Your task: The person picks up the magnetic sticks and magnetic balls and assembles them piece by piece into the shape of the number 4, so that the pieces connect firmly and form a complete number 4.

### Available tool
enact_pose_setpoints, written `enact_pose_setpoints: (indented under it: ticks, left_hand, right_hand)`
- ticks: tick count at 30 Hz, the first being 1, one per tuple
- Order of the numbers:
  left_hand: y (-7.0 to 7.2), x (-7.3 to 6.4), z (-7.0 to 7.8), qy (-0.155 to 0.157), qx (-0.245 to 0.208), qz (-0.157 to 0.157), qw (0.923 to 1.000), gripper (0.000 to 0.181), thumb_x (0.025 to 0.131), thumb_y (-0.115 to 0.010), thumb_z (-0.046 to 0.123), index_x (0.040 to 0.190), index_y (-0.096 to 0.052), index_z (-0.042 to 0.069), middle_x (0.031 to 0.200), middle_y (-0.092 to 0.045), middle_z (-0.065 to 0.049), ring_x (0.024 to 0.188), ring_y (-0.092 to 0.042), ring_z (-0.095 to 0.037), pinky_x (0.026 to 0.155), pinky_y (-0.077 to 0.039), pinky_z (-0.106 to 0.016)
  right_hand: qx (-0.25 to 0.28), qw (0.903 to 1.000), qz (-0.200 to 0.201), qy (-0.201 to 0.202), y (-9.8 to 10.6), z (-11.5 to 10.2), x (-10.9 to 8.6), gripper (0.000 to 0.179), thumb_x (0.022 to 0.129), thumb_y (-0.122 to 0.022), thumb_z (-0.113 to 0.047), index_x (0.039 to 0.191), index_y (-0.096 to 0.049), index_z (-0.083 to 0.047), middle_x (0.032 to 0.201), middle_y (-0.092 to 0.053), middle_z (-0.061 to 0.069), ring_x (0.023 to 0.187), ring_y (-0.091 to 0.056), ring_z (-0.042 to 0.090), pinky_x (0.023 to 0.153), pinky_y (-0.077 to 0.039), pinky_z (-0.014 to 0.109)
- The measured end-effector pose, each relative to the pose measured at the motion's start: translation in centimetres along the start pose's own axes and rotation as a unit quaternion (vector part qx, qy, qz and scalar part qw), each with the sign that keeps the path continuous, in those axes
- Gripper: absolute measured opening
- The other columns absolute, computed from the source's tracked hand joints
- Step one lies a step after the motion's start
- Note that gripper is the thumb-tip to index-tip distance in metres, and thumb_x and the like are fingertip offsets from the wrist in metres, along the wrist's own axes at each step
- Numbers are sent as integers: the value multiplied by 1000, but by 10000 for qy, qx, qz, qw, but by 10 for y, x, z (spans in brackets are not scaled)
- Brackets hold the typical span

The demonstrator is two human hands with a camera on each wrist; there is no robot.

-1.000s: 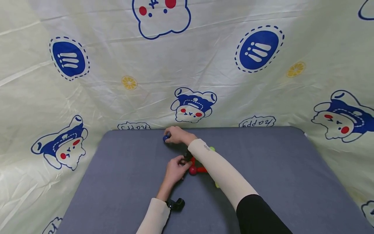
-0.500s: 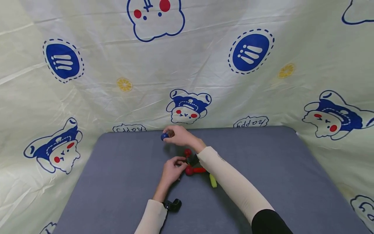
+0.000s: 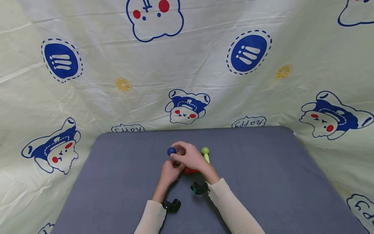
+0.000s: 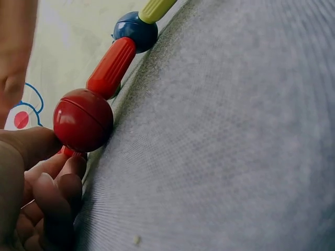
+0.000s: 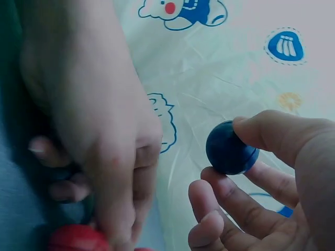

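My right hand pinches a dark blue ball between thumb and fingertips, off the table and just above the left hand. My left hand stays low at the table, thumb and fingers pinching a short red rod that sticks out of a red ball; most of this rod is hidden. From that red ball another red rod runs to a second blue ball, which bears a yellow-green rod. In the head view, the right hand covers much of this joined ball-and-rod piece.
A green ball on a yellow-green rod shows beyond the right hand. Grey cloth covers the table. A printed curtain hangs behind its far edge. Both wrists wear black camera mounts.
My right hand has lifted the blue ball from the table's far edge and brought it back toward the left hand. The left hand has stayed almost still at the red rod.
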State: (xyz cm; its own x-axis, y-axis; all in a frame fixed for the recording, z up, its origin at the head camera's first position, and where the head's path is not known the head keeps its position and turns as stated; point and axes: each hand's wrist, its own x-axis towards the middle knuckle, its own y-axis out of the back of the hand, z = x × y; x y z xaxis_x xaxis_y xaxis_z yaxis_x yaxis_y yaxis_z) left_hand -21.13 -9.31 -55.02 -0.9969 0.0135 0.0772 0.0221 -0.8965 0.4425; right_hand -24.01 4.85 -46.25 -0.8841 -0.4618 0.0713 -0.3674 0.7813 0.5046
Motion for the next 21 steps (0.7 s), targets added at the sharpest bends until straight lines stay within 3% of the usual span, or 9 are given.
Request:
enact_pose_setpoints:
  ticks: [6, 9, 12, 21]
  left_hand:
    - [-4, -1, 2, -90, -118, 168, 9997, 16, 92, -77, 21, 102, -75, 8, 75, -72, -7, 37, -50, -6, 42, -47, -27]
    - [-5, -3, 1, -8, -300, 144, 9994, 19, 93, -76, 20, 107, -76, 8, 84, -75, -7, 39, -51, -6, 42, -48, -28]
    - [-5, -3, 1, 69, -469, 130, 9988, 22, 94, -76, 22, 112, -76, 9, 87, -76, -8, 40, -51, -9, 41, -48, -29]
    - [-5, -1, 0, 134, -467, 28, 9988, 23, 93, -77, 24, 112, -76, 12, 90, -76, -6, 39, -51, -7, 42, -49, -29]
  right_hand:
    - [905, 9939, 586, -225, 3, 13, -45, 32, 97, -73, -22, 127, -68, -10, 113, -71, 11, 86, -65, 21, 73, -54, 27]
    - [1288, 9886, 658, -415, 4, 20, -68, 33, 97, -73, -20, 128, -67, -8, 114, -71, 15, 83, -68, 28, 68, -54, 24]
    - [1305, 9872, 727, -556, 7, 26, -87, 34, 97, -73, -21, 128, -67, -9, 113, -71, 15, 80, -67, 30, 64, -52, 23]
    - [1123, 9835, 995, -1007, 23, 42, -127, 35, 95, -76, -20, 127, -67, -7, 109, -72, 16, 66, -60, 15, 52, -44, 25]
